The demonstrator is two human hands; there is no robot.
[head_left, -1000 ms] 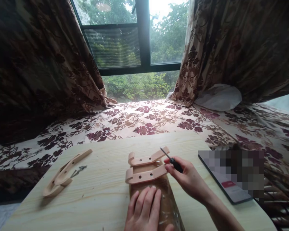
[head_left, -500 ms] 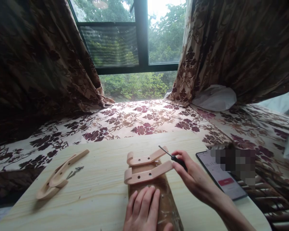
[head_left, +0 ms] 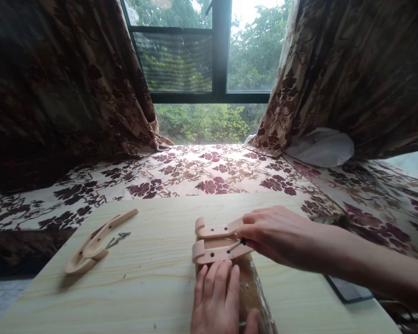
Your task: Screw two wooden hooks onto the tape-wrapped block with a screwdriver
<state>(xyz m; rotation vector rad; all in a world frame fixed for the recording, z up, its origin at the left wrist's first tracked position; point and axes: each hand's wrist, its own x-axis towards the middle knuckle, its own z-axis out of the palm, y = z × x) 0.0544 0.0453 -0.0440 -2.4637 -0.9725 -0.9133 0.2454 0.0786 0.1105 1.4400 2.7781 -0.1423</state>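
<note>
My left hand (head_left: 216, 294) lies flat on a brown board (head_left: 248, 280) with a shiny clear covering, fingers stretched forward and just short of the nearer wooden hook. Two pale wooden hooks lie across the board's far end: the nearer hook (head_left: 204, 254) and the farther hook (head_left: 202, 228), each with two dark holes. In my right hand (head_left: 273, 234) is a screwdriver (head_left: 236, 245), gripped by its handle, which my fingers mostly hide. Its tip meets the right-hand hole of the nearer hook. Whether a screw sits there I cannot tell.
On the table (head_left: 153, 278), two more wooden hooks (head_left: 90, 246) lie nested at the left, with several screws (head_left: 118, 238) beside them. A phone (head_left: 348, 287) lies partly under my right forearm. Floral cloth (head_left: 209, 171) covers the ledge beyond.
My right hand has swung the screwdriver from above the hooks' right ends down to the nearer hook's right hole. My left hand stays on the board. The view has shifted slightly left.
</note>
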